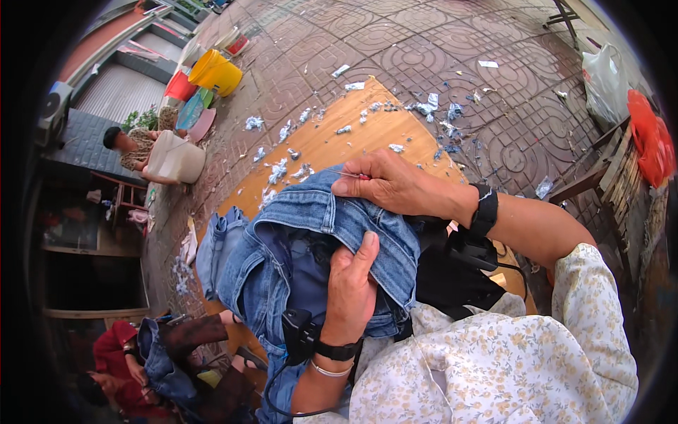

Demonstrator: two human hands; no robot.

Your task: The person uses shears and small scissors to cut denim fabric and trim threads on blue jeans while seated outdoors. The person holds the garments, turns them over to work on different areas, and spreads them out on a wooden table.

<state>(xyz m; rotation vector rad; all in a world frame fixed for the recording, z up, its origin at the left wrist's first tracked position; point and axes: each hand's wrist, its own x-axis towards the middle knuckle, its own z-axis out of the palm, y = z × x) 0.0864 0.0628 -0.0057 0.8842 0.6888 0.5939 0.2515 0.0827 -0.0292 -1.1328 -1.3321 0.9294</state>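
A pair of blue jeans (268,275) is bunched in front of me, waistband uppermost. My right hand (378,180) is closed on a thin, pointed tool (364,177) with a red part, held at the top of the waistband. My left hand (349,286) is inside the jeans' opening, thumb up along the band and curled fingers partly hidden, gripping the denim. Lighter denim (219,247) lies to the left, and black cloth (448,283) is beneath at the right.
A wooden board (395,138) strewn with scraps lies on paving. Buckets (215,71) stand upper left, where one person (141,148) handles a pale tub (176,159). A person in red (116,353) holds denim at lower left. A slatted bench (600,169) with bags is at right.
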